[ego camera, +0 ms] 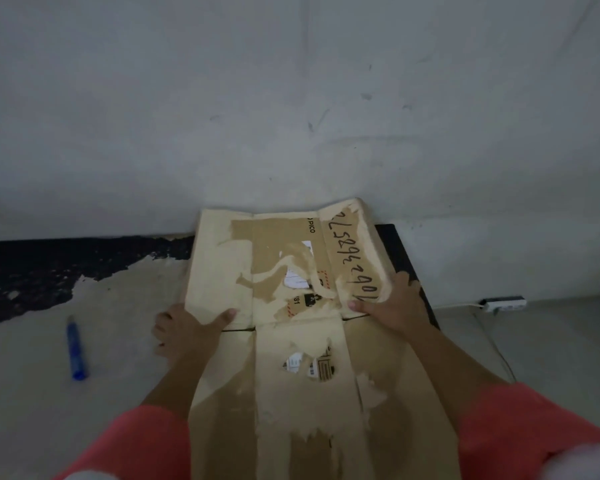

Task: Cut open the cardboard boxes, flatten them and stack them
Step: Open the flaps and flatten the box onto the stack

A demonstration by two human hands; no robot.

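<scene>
A flattened brown cardboard box (284, 271) with torn tape, label scraps and handwritten digits lies in front of me, its far flaps tilted up toward the wall. My left hand (184, 329) grips its left edge, thumb on top of the left flap. On the right flap, my right hand (392, 306) holds the edge near the digits, thumb laid on top. A blue utility knife (75, 348) lies on the floor to the left, apart from both hands.
A white wall (291, 98) rises just behind the box. A dark flat object (400, 251) sits under the box's right side. A white power strip (504, 303) with a cord lies at the right. Dark patches (49, 268) mark the floor at the left.
</scene>
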